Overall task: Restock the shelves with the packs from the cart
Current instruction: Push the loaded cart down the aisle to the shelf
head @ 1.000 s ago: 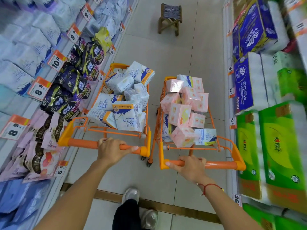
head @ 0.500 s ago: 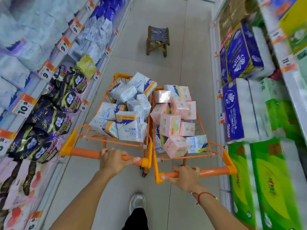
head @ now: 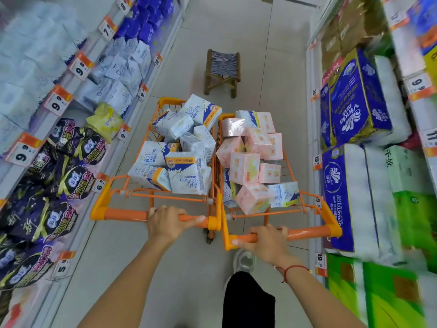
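Heaped loosely above the rims of two small orange carts, the packs lie just beyond the fingers: white-and-blue cotton pad packs (head: pixel 186 176) fill the left cart (head: pixel 156 197), and pink packs (head: pixel 250 162), with a few white-and-blue ones among them, fill the right cart (head: pixel 305 204). Nothing has been lifted out, so I judge the restocking itself has not begun and this is the approach down the aisle. The left hand (head: pixel 169 221) wraps its fingers (head: pixel 189 218) over the left cart's handle bar toward its inner end, and the right hand (head: pixel 266 242) clamps its fingers (head: pixel 243 242) on the right cart's bar, also toward the inner end; holding both near the middle probably keeps the two carts side by side, touching or nearly so, so one person can steer them together. Left of the left-hand fingers runs a shelf (head: pixel 78 129) of dark purple pad packs (head: pixel 59 176) and, farther ahead, pale blue-white packs (head: pixel 123 67) that resemble the left cart's load, which suggests where those belong. Right of the right-hand fingers stand blue tissue bundles (head: pixel 354 105) and green tissue bundles (head: pixel 402 233). Ahead of the carts, a small woven stool (head: pixel 222 72) sits in the aisle and may need steering around.
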Motion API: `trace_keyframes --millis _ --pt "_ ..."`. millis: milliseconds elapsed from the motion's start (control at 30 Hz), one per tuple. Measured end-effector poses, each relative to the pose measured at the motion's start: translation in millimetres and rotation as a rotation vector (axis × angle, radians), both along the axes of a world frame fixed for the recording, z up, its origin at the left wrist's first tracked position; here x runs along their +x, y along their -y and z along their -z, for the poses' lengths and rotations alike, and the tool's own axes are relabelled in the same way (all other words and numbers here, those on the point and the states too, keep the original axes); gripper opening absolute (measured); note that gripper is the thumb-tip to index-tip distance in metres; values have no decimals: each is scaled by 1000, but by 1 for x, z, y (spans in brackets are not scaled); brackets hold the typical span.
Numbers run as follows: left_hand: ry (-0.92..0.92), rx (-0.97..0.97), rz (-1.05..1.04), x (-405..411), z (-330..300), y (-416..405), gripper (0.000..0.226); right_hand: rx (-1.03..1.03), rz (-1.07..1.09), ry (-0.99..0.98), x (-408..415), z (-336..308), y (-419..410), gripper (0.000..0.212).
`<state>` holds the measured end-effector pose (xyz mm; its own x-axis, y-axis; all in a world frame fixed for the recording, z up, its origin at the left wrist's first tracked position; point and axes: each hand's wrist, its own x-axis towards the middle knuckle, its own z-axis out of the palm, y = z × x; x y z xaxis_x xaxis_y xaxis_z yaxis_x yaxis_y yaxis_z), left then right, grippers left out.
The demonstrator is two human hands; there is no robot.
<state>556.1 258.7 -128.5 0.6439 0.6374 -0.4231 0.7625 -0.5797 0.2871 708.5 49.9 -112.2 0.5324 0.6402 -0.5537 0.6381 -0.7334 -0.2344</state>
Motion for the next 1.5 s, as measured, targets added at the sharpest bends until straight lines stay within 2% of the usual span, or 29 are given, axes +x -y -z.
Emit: trace_keyframes --millis 100,300,433,533,700,800,1100,1300,1367,1433,1500 --pt "0 7 -52 45 -4 -21 59 20 -16 -12 47 -1 -28 70" --pt "-5 66 -168 123 -5 -59 78 -81 -63 -70 140 -2 -84 62" --pt "-49 39 -235 170 -12 -82 64 -137 -91 -119 192 -3 -120 61" --pt "-69 25 -271 201 -14 -101 61 -151 -112 -133 229 -2 -145 64" --pt "-111 -10 -326 254 -12 -141 72 -164 -135 -141 286 -1 -190 66" --pt "-76 -16 -373 286 -11 -162 74 -191 -144 -169 319 -3 -215 67" --pt "-20 -41 -513 362 -11 -216 78 -291 -191 -194 398 -8 -267 66" --pt "-35 -72 -508 395 -10 -251 75 -252 -178 -173 422 -4 -275 75" --pt "-64 -97 -467 400 -11 -258 78 -264 -164 -225 428 -3 -277 75" --pt "-88 -135 -450 400 -11 -264 80 -249 -137 -371 435 -11 -280 72" --pt "-90 -80 -437 403 -10 -263 76 -154 -35 -584 448 -21 -280 55"
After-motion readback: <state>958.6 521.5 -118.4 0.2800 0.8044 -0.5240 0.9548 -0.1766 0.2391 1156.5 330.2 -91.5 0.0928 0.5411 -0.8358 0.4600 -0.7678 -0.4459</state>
